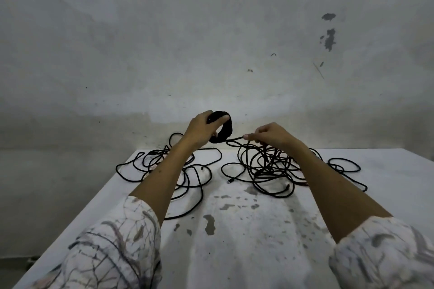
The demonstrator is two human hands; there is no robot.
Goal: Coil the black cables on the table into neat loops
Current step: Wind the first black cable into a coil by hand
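Note:
My left hand (203, 129) holds a tight black coil of cable (225, 133) raised above the far edge of the table. A strand runs from the coil to my right hand (270, 135), which pinches it between thumb and fingers. Under the right hand lies a tangled heap of black cable (270, 169) with a plug end (229, 181) showing. A second loose black cable (187, 178) sprawls on the left, partly hidden by my left forearm.
The white table (234, 241) has chipped, stained patches near the middle. A grey-white wall (211, 54) stands right behind the table's far edge. The table's left edge runs diagonally down to the lower left.

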